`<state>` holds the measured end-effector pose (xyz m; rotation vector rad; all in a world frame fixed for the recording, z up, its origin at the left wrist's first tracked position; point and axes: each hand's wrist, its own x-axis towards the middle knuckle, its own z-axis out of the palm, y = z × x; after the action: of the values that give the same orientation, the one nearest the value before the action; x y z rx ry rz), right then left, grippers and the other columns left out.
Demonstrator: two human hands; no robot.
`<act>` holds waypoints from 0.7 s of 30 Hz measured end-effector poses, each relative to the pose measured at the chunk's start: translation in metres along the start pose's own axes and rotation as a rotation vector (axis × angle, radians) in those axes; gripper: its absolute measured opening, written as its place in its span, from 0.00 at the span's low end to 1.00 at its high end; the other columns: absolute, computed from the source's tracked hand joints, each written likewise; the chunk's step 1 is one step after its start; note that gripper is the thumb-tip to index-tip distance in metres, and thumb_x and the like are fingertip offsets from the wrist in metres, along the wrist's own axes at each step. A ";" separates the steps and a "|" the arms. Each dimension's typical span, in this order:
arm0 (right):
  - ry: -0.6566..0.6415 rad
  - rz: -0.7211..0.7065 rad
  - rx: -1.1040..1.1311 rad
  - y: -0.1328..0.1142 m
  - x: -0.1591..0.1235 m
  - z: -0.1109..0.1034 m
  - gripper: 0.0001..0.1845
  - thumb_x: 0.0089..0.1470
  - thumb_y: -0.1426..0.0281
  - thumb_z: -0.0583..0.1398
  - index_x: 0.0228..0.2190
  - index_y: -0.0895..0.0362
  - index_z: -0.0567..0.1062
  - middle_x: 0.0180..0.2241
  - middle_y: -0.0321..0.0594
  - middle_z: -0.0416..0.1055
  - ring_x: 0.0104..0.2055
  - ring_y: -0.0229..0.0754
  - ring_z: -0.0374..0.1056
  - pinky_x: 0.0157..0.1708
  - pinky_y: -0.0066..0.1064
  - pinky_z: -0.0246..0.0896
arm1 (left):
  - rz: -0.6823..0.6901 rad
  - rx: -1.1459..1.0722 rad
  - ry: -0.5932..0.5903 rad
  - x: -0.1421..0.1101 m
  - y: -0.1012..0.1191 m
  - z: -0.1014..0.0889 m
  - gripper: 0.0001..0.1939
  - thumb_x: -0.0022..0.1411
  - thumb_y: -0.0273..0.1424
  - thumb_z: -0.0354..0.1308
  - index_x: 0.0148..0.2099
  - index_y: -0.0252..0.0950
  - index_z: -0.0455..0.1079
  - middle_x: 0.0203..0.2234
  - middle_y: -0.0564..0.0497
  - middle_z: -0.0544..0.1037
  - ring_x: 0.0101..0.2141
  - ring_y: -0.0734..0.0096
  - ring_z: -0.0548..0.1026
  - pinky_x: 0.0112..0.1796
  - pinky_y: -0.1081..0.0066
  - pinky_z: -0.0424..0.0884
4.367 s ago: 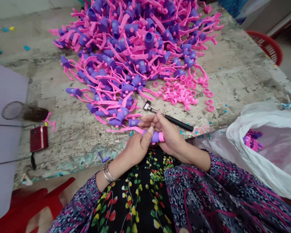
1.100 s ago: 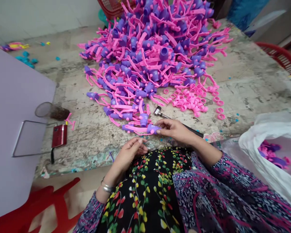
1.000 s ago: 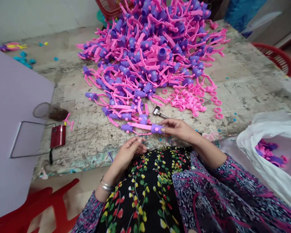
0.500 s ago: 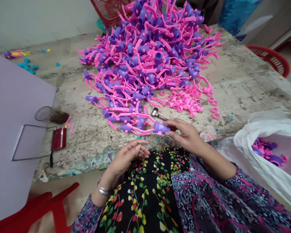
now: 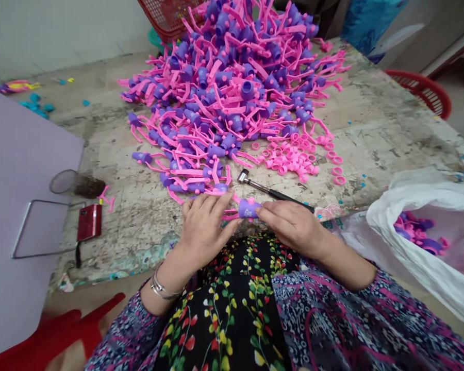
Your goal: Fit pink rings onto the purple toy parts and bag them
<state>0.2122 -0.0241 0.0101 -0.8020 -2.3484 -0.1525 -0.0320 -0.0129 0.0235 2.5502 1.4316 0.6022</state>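
Observation:
A purple-and-pink plastic toy piece (image 5: 248, 208) lies at the table's near edge between my hands. My right hand (image 5: 292, 226) pinches its purple barrel end. My left hand (image 5: 204, 226) rests over its pink stem with the fingers curled on it. Just beyond them lies a small hammer (image 5: 270, 191) with a metal head and a black handle. Behind that spreads a big heap of the same purple-and-pink pieces (image 5: 232, 87), and a cluster of loose pink rings (image 5: 297, 157) sits to its right.
A white plastic bag (image 5: 417, 226) at the right holds several purple and pink pieces. A red phone (image 5: 88, 221), a wire frame (image 5: 42, 229) and a glass (image 5: 75, 183) lie at the left by a lilac board (image 5: 19, 170). Red baskets stand at the far edge (image 5: 166, 15) and right (image 5: 421, 87).
My left hand has come up from my lap and closed on the piece's pink stem. My right hand has drawn the piece nearer to the table edge.

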 end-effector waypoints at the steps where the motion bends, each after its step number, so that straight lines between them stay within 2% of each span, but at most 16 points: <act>1: 0.003 -0.005 -0.003 0.001 -0.001 -0.001 0.20 0.63 0.81 0.50 0.54 0.60 0.66 0.39 0.45 0.76 0.40 0.42 0.72 0.38 0.33 0.73 | -0.032 -0.031 0.016 -0.001 0.001 0.005 0.28 0.61 0.43 0.63 0.59 0.39 0.65 0.41 0.45 0.79 0.45 0.54 0.73 0.47 0.54 0.64; 5: 0.024 -0.021 -0.040 0.005 -0.005 -0.005 0.18 0.63 0.81 0.51 0.53 0.61 0.68 0.40 0.47 0.76 0.41 0.43 0.71 0.38 0.35 0.72 | -0.243 -0.386 0.278 -0.008 0.009 0.020 0.24 0.59 0.38 0.65 0.55 0.38 0.64 0.38 0.48 0.78 0.40 0.62 0.77 0.44 0.60 0.70; 6: 0.038 -0.031 -0.046 0.006 -0.004 -0.005 0.18 0.62 0.81 0.52 0.53 0.62 0.68 0.40 0.48 0.76 0.42 0.44 0.71 0.39 0.35 0.72 | -0.280 -0.436 0.285 -0.008 0.010 0.021 0.21 0.60 0.38 0.65 0.52 0.38 0.65 0.39 0.47 0.78 0.40 0.62 0.78 0.44 0.61 0.71; 8: 0.069 -0.060 -0.048 0.007 -0.002 -0.007 0.17 0.62 0.81 0.53 0.52 0.63 0.69 0.40 0.48 0.75 0.42 0.44 0.71 0.40 0.36 0.72 | -0.283 -0.466 0.162 -0.004 0.011 0.020 0.16 0.61 0.41 0.63 0.46 0.38 0.70 0.38 0.46 0.80 0.41 0.59 0.78 0.45 0.58 0.71; 10: 0.071 -0.105 -0.052 0.005 0.005 -0.007 0.15 0.63 0.79 0.53 0.50 0.60 0.70 0.40 0.46 0.76 0.42 0.43 0.71 0.41 0.36 0.73 | -0.245 -0.513 -0.024 0.004 0.009 0.016 0.17 0.62 0.45 0.60 0.43 0.37 0.74 0.39 0.43 0.81 0.45 0.53 0.77 0.49 0.54 0.69; 13: 0.045 -0.144 -0.036 0.001 0.013 -0.005 0.12 0.64 0.76 0.54 0.47 0.57 0.71 0.39 0.44 0.77 0.41 0.43 0.72 0.40 0.36 0.74 | -0.281 -0.712 -0.238 0.017 0.005 0.011 0.20 0.64 0.46 0.56 0.47 0.37 0.76 0.45 0.42 0.80 0.54 0.50 0.73 0.58 0.53 0.63; 15: 0.056 -0.127 0.019 -0.001 0.014 0.000 0.14 0.62 0.77 0.55 0.49 0.57 0.71 0.39 0.46 0.77 0.41 0.43 0.73 0.40 0.37 0.74 | -0.360 -0.844 -0.312 0.021 0.002 0.011 0.20 0.65 0.46 0.55 0.50 0.39 0.76 0.46 0.44 0.81 0.57 0.53 0.71 0.60 0.55 0.60; 17: 0.084 -0.091 0.080 -0.002 0.011 0.005 0.17 0.62 0.77 0.55 0.53 0.58 0.68 0.40 0.48 0.77 0.41 0.45 0.73 0.39 0.39 0.73 | -0.438 -0.975 -0.370 0.022 0.000 0.014 0.20 0.65 0.46 0.56 0.51 0.40 0.76 0.41 0.46 0.82 0.52 0.55 0.75 0.56 0.58 0.67; 19: 0.104 -0.046 0.122 -0.002 0.006 0.008 0.19 0.63 0.77 0.53 0.55 0.58 0.66 0.41 0.48 0.77 0.42 0.44 0.73 0.40 0.39 0.73 | -0.494 -1.130 -0.477 0.019 -0.001 0.020 0.21 0.64 0.47 0.57 0.50 0.39 0.77 0.32 0.46 0.82 0.41 0.58 0.80 0.44 0.62 0.74; 21: 0.116 0.010 0.166 -0.002 0.002 0.009 0.20 0.64 0.77 0.51 0.57 0.58 0.65 0.42 0.48 0.77 0.43 0.43 0.73 0.41 0.37 0.73 | -0.541 -1.299 -0.614 0.015 -0.002 0.027 0.23 0.62 0.49 0.59 0.47 0.37 0.77 0.27 0.46 0.81 0.30 0.62 0.79 0.32 0.67 0.74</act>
<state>0.2052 -0.0216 0.0049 -0.7049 -2.2145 0.0010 -0.0153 0.0023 0.0026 1.1109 0.9055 0.3737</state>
